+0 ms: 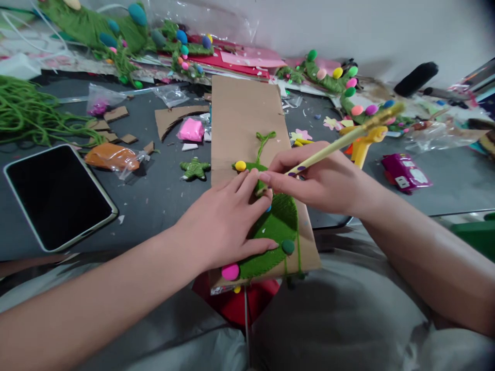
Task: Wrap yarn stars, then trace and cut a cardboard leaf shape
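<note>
My left hand (222, 224) lies palm down with fingers spread on a green yarn-wrapped, Christmas-tree-shaped piece (284, 216). Its thumb rests near a dark green ball (288, 247), and its other fingertips are by the upper part. My right hand (323, 178) grips a slender pale yellow pen (332, 151) with purple spots and a gold far end; its working tip is hidden by the fingers. Yellow (240, 166) and pink balls (230, 271) sit at the piece's edges. A yarn loop (264, 138) extends from its top. Beneath lies a cardboard sheet (247, 111).
A tablet-like black-screened device (60, 196) and green yarn (31, 111) lie left. Near the cardboard are a green star (195, 168), pink (191, 129) and orange clay packs (114, 156). A purple packet (406, 172) lies right. Decorated green garlands (327, 77) line the wall.
</note>
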Demonstrator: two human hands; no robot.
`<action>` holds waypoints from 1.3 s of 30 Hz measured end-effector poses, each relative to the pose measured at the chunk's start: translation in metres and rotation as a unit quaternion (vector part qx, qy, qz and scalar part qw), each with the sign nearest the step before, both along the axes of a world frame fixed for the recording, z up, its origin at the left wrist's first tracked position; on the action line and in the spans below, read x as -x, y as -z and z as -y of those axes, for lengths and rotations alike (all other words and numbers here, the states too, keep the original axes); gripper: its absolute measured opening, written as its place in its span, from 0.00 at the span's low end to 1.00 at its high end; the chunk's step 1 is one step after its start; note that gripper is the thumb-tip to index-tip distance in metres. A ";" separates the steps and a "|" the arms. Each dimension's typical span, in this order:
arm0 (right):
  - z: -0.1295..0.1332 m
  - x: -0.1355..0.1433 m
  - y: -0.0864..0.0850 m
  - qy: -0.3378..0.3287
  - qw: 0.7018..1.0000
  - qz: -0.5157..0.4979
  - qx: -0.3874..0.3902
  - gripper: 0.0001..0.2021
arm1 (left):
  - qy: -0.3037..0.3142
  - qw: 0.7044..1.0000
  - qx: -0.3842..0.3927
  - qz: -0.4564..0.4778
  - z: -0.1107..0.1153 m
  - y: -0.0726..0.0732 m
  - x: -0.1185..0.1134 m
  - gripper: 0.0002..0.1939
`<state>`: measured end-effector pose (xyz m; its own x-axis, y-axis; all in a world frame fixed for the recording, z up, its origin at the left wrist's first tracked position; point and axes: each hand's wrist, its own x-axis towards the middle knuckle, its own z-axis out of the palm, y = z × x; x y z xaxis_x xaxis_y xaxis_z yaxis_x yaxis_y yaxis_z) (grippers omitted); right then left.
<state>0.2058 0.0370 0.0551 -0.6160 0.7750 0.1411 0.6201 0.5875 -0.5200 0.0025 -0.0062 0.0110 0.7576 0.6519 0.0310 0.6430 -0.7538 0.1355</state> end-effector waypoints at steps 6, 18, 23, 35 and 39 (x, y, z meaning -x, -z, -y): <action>0.000 0.000 0.000 0.024 1.000 -0.012 0.005 0.16 | 0.009 1.000 -0.010 -0.021 0.000 -0.001 -0.002 0.41; -0.007 0.005 0.000 0.035 0.998 -0.013 0.047 0.13 | 0.022 0.999 -0.034 -0.013 -0.002 0.002 -0.002 0.45; -0.003 -0.005 -0.006 0.108 0.992 -0.059 0.016 0.14 | 0.008 1.000 -0.016 0.019 -0.005 -0.001 0.001 0.47; 0.007 -0.002 -0.002 0.008 1.000 -0.016 0.003 0.12 | -0.032 0.999 0.011 0.022 -0.012 -0.003 0.006 0.40; 0.010 -0.001 -0.002 0.006 1.000 0.007 -0.009 0.12 | -0.025 0.999 -0.004 0.023 -0.011 -0.001 0.006 0.43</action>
<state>0.2068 0.0269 0.0568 -0.6080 0.7804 0.1460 0.6351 0.5883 -0.5005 -0.0039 0.0049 0.0120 0.7224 0.6878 0.0711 0.6724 -0.7228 0.1596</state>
